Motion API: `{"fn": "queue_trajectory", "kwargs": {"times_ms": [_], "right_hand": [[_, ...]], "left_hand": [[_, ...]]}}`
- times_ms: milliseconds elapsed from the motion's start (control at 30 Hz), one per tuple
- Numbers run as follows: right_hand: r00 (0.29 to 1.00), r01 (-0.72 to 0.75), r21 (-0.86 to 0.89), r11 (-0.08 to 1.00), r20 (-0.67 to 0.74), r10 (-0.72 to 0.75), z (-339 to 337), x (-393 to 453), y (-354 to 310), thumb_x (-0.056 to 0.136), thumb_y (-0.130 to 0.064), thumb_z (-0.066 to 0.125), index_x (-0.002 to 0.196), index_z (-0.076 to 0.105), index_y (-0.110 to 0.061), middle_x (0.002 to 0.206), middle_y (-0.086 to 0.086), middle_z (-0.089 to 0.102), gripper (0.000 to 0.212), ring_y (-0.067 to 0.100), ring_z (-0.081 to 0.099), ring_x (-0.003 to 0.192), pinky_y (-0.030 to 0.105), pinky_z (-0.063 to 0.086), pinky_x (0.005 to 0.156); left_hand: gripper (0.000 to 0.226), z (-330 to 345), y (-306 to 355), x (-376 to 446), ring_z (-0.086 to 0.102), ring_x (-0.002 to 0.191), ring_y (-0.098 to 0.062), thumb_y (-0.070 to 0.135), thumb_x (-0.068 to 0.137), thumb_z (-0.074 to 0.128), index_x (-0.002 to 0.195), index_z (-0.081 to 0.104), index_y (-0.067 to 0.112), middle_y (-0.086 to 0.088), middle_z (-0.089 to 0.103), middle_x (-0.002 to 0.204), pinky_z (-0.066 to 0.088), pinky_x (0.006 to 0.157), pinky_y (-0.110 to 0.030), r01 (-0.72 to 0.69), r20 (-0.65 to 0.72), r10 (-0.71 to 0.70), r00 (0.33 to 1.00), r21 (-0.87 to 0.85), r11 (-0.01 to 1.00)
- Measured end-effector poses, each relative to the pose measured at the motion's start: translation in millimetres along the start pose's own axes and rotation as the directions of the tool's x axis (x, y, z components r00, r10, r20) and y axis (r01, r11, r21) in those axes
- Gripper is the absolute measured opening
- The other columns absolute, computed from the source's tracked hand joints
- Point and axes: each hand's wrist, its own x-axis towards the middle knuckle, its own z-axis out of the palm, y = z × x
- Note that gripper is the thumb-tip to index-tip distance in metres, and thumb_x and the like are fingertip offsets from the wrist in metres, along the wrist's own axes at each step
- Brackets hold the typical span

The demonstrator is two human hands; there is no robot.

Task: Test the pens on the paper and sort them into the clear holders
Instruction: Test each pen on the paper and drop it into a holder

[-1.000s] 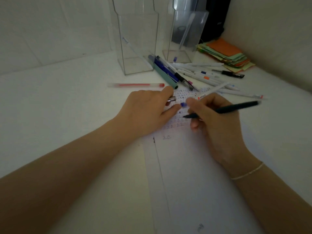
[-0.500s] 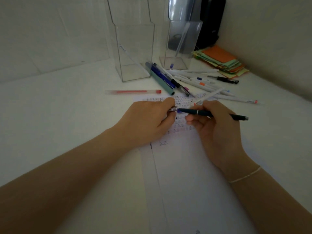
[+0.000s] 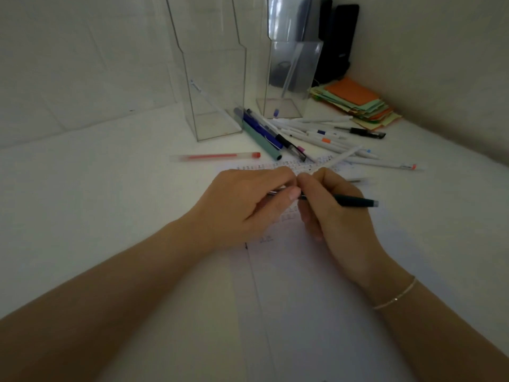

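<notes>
Over the paper point(image 3: 316, 285), my right hand point(image 3: 338, 216) grips a dark pen point(image 3: 355, 202) while my left hand point(image 3: 248, 205) pinches its silver tip. Loose pens point(image 3: 325, 136) (one red pen point(image 3: 217, 156) apart) crowd behind, before colored notes point(image 3: 358, 102). The left holder point(image 3: 212, 78) and right holder point(image 3: 292, 78) each hold one pen.

Your left hand point(image 3: 248, 205) and right hand point(image 3: 338, 213) meet over the white sheet of scribbled paper point(image 3: 316, 299) — both pinching one slim dark-green pen point(image 3: 355, 201). Beyond the paper, loose pens point(image 3: 316, 133) lie before two tall clear acrylic holders point(image 3: 217, 78).
</notes>
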Motion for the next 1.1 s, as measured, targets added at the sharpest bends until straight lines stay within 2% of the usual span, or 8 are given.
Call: {"fn": "queue_trajectory", "kwargs": {"times_ms": [200, 400, 533, 633, 800, 867, 967, 1100], "right_hand": [[0.999, -0.018, -0.081, 0.997, 0.033, 0.021, 6, -5, 0, 0.095, -0.018, 0.048, 0.046, 0.045, -0.020, 0.036, -0.010, 0.038, 0.049, 0.002, 0.032, 0.036, 0.014, 0.025, 0.040], [0.999, 0.024, -0.013, 1.000, -0.028, -0.025, 9, -5, -3, 0.096, -0.020, 0.047, 0.046, 0.047, -0.024, 0.037, -0.011, 0.045, 0.050, 0.000, 0.043, 0.038, 0.010, 0.031, 0.041], [0.992, 0.130, -0.201, 0.971, 0.026, -0.127, 2, 2, -19, 0.096, -0.021, 0.049, 0.069, 0.054, -0.016, 0.049, -0.007, 0.050, 0.028, 0.001, 0.047, 0.043, 0.011, 0.035, 0.043], [0.982, 0.163, -0.117, 0.980, -0.079, -0.173, -36, 4, -45, 0.090, -0.015, 0.061, 0.073, 0.049, -0.014, 0.052, -0.002, 0.055, 0.021, 0.001, 0.051, 0.040, 0.012, 0.039, 0.042], [0.845, 0.250, -0.332, 0.909, -0.384, -0.373, -144, -36, -64, 0.081, -0.011, 0.070, 0.068, 0.061, -0.012, 0.057, -0.004, 0.068, 0.016, 0.010, 0.067, 0.058, 0.020, 0.051, 0.056], [0.746, 0.148, -0.454, 0.879, -0.532, -0.401, -193, -61, -52, 0.083, -0.012, 0.067, 0.077, 0.064, -0.011, 0.071, 0.007, 0.070, 0.007, 0.022, 0.069, 0.071, 0.032, 0.053, 0.062], [0.623, -0.039, -0.434, 0.900, -0.714, -0.318, -255, -100, -13, 0.085, -0.011, 0.063, 0.086, 0.064, -0.015, 0.083, 0.010, 0.068, 0.004, 0.020, 0.065, 0.069, 0.027, 0.052, 0.059], [0.587, -0.268, -0.380, 0.885, -0.793, -0.163, -289, -143, 67, 0.084, -0.007, 0.063, 0.084, 0.057, -0.013, 0.078, 0.003, 0.061, 0.009, 0.020, 0.056, 0.066, 0.031, 0.049, 0.061]], "left_hand": [[0.034, 14, 14, 2, 0.040, 0.050, -0.008, 0.029, 0.090, 0.036, 0.063, 0.047, 0.012, 0.005, 0.043, 0.053, 0.032, 0.051, -0.024, 0.229, -0.100, -0.271, 0.957, -0.307, 0.924], [0.018, 26, 27, 4, 0.044, 0.055, -0.014, 0.022, 0.088, 0.037, 0.074, 0.047, 0.017, -0.006, 0.051, 0.062, 0.040, 0.054, -0.032, 0.368, -0.079, -0.439, 0.895, -0.427, 0.826], [0.017, 26, 34, 18, 0.042, 0.048, -0.008, 0.004, 0.096, 0.033, 0.089, 0.047, 0.010, 0.005, 0.052, 0.053, 0.036, 0.048, -0.021, 0.430, -0.088, -0.524, 0.847, -0.465, 0.773], [0.016, 31, 55, 43, 0.048, 0.050, -0.007, 0.010, 0.100, 0.032, 0.094, 0.045, 0.003, 0.008, 0.059, 0.058, 0.040, 0.050, -0.021, 0.375, -0.058, -0.475, 0.878, -0.532, 0.759], [0.017, 69, 89, 81, 0.057, 0.091, -0.007, 0.019, 0.098, 0.042, 0.108, 0.054, 0.013, 0.000, 0.063, 0.100, 0.046, 0.082, -0.024, 0.161, -0.024, -0.169, 0.985, -0.207, 0.965], [0.024, 92, 104, 85, 0.053, 0.104, -0.007, 0.015, 0.094, 0.046, 0.116, 0.055, 0.014, -0.001, 0.061, 0.113, 0.039, 0.092, -0.021, -0.001, 0.054, 0.006, 0.999, -0.103, 0.995], [0.036, 126, 127, 86, 0.037, 0.130, -0.012, 0.022, 0.098, 0.042, 0.133, 0.045, 0.025, 0.004, 0.046, 0.139, 0.020, 0.107, -0.023, -0.106, 0.265, 0.097, 0.959, 0.020, 0.994], [0.046, 162, 139, 90, 0.006, 0.144, -0.010, 0.037, 0.100, 0.025, 0.146, 0.021, 0.034, 0.006, 0.013, 0.157, 0.000, 0.116, -0.034, -0.156, 0.483, 0.078, 0.872, 0.122, 0.980]]}}
